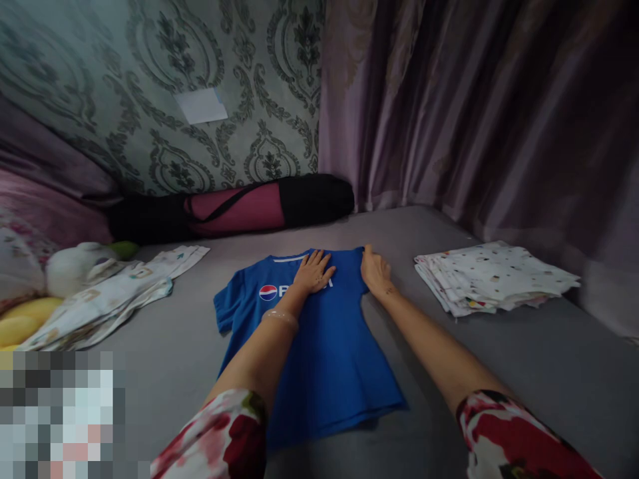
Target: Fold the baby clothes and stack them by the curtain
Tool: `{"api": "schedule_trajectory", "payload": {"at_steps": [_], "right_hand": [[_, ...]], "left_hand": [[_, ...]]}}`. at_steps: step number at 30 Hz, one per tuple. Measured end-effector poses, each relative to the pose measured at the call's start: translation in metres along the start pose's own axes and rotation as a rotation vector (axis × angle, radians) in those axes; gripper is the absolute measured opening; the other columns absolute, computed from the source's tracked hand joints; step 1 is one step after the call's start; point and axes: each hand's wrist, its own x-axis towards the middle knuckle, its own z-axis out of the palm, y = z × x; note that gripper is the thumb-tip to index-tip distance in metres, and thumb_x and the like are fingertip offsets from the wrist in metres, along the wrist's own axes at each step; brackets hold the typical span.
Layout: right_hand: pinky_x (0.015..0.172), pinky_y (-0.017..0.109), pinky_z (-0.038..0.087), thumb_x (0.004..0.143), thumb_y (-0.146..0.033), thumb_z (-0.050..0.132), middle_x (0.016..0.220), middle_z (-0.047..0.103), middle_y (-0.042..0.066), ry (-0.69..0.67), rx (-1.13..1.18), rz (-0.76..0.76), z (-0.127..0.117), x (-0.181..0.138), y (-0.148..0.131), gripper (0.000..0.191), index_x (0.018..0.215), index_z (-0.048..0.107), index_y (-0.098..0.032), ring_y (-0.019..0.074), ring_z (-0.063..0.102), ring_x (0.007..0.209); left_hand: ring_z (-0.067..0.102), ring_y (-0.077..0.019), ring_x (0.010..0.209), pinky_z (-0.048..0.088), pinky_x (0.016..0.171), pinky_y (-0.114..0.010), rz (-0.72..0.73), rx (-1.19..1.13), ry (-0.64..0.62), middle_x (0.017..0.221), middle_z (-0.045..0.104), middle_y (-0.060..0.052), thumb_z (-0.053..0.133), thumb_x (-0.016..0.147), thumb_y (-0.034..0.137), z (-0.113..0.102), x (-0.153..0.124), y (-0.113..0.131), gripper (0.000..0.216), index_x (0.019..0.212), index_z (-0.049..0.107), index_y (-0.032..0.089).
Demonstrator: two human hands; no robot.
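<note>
A blue T-shirt (324, 359) with a round logo and white letters on its chest lies spread on the grey sheet, its neck toward the wall. My left hand (314, 271) rests flat on the upper chest, fingers spread, covering part of the lettering. At the shirt's right shoulder, my right hand (374, 269) is closed with fingers pinching the edge of the sleeve side. The left sleeve sticks out flat, while the right sleeve is not visible beyond my hand. Both shirt hems show at the near end, slightly apart.
To the right lies a stack of folded white patterned cloths (494, 273). More printed clothing (130, 286) lies at left beside a white plush toy (80, 266) and a yellow one (30, 319). A long black and pink bag (239, 207) runs along the wall; purple curtains (399, 100) hang at right.
</note>
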Motion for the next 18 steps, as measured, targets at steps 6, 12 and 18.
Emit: {"api": "schedule_trajectory", "payload": {"at_steps": [6, 12, 18], "right_hand": [[0.082, 0.037, 0.044, 0.094, -0.007, 0.023, 0.105, 0.065, 0.021, 0.06, -0.099, 0.042, 0.01, 0.001, -0.001, 0.039, 0.12, 0.051, -0.012, 0.0265, 0.066, 0.095], [0.089, 0.042, 0.041, 0.093, -0.008, 0.018, 0.11, 0.062, 0.025, 0.231, -0.151, 0.045, 0.013, 0.007, -0.001, 0.044, 0.116, 0.056, -0.008, 0.0303, 0.06, 0.105], [0.109, 0.043, 0.024, 0.094, -0.01, 0.022, 0.141, 0.046, 0.019, 0.151, -0.084, -0.372, 0.02, 0.007, -0.025, 0.049, 0.136, 0.045, -0.007, 0.0275, 0.036, 0.134]], "left_hand": [[0.021, -0.0272, 0.144, 0.015, 0.116, -0.049, -0.011, 0.008, -0.005, 0.154, 0.029, -0.011, 0.023, 0.096, 0.054, 0.001, 0.001, -0.001, 0.061, 0.145, 0.035, 0.02], [0.02, -0.028, 0.144, 0.015, 0.117, -0.048, -0.013, 0.008, -0.02, 0.155, 0.027, -0.012, 0.023, 0.096, 0.052, -0.001, 0.001, 0.002, 0.062, 0.146, 0.034, 0.017], [0.019, -0.029, 0.144, 0.014, 0.116, -0.05, -0.009, 0.014, -0.026, 0.155, 0.026, -0.014, 0.024, 0.096, 0.048, -0.002, 0.0, 0.004, 0.061, 0.147, 0.033, 0.015]]}}
